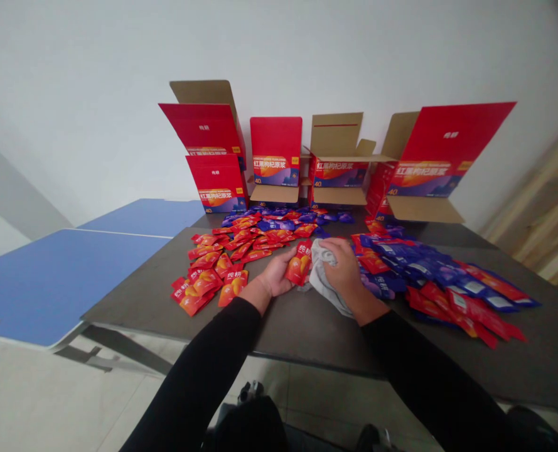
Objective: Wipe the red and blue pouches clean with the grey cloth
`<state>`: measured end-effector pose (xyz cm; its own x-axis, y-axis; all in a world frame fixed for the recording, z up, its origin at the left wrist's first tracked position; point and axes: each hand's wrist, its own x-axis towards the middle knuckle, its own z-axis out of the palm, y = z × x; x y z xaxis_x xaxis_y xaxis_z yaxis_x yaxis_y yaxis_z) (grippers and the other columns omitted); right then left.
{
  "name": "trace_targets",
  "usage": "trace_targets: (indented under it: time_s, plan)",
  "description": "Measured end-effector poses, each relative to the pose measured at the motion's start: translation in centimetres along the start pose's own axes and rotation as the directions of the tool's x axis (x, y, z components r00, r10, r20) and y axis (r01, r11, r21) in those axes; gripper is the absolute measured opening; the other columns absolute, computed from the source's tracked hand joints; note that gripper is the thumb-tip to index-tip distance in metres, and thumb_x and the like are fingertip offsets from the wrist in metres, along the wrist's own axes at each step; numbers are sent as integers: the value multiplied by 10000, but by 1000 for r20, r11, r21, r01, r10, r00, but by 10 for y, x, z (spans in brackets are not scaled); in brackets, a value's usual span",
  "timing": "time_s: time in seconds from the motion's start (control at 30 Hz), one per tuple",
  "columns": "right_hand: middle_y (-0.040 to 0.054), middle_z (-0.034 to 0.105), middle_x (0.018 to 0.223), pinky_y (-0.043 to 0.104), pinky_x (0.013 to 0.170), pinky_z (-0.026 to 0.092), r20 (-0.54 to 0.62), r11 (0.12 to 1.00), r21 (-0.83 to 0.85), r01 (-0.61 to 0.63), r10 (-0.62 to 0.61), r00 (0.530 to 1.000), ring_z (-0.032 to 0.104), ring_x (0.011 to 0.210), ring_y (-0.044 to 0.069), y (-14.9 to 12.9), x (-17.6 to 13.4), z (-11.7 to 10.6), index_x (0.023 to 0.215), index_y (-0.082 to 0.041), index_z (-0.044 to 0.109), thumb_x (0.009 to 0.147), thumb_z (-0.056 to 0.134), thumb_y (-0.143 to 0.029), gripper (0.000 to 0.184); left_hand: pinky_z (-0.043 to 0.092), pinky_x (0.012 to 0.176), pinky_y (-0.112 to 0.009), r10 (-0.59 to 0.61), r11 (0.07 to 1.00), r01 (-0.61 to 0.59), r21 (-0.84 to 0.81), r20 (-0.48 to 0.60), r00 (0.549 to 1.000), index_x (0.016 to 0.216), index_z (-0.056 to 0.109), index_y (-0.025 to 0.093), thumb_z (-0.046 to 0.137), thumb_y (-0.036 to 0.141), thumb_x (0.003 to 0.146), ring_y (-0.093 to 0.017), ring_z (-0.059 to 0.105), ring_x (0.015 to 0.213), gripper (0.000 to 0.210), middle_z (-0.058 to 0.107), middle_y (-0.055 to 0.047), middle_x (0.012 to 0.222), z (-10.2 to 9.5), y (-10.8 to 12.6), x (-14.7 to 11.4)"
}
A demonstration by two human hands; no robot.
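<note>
My left hand (277, 274) is closed on a red pouch (300, 262) with an orange print, held upright over the table near its middle. Beside it, my right hand (343, 269) grips a crumpled grey-white cloth (323, 276), whose edge meets the right side of the pouch. Part of the cloth hangs down below the hand. To the left of my hands lies a loose heap of red pouches (203, 282). Purple pouches (279, 224) are mixed in behind them. On the right, purple pouches (415, 257) and red pouches (467, 307) lie in overlapping layers.
Red cartons stand along the table's back by the wall: a stacked pair at left (219, 188), two in the middle (276, 150) (338, 172), and one at right with raised flaps (424, 179). A blue table (95, 270) adjoins on the left. Wooden slats (542, 207) lean at far right.
</note>
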<state>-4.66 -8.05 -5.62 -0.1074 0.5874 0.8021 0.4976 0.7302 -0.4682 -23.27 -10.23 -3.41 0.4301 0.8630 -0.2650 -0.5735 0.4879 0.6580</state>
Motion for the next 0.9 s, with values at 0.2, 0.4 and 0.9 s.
trace_targets:
  time_s: [0.2, 0.4, 0.9]
  plan:
    - [71, 713, 1164, 425, 978, 557, 290, 869, 253, 424, -486, 824, 649, 1098, 233, -19, -13, 12, 1172, -232, 698, 829, 511, -34, 438, 570, 725, -331, -8, 995, 5, -104, -34, 999, 1088, 706, 82, 454, 413, 1014, -221, 711, 719, 422, 733, -131, 853, 4, 3, 0]
    - [65, 737, 1152, 440, 1013, 534, 404, 882, 200, 427, -471, 784, 652, 1113, 235, -20, -14, 18, 1134, -251, 731, 841, 509, -52, 418, 503, 589, -272, -34, 997, 37, -66, 41, 999, 1045, 709, 111, 497, 469, 1003, -150, 594, 524, 418, 670, -62, 694, 0, -2, 1]
    - [126, 686, 1139, 485, 1028, 518, 106, 996, -46, 71, -66, 992, 619, 1101, 286, -1, -5, 15, 1158, -179, 712, 719, 497, -33, 511, 565, 828, -294, 88, 979, -112, 169, 140, 986, 1229, 674, 165, 641, 389, 952, -202, 727, 894, 358, 748, -96, 1001, 8, -18, 1]
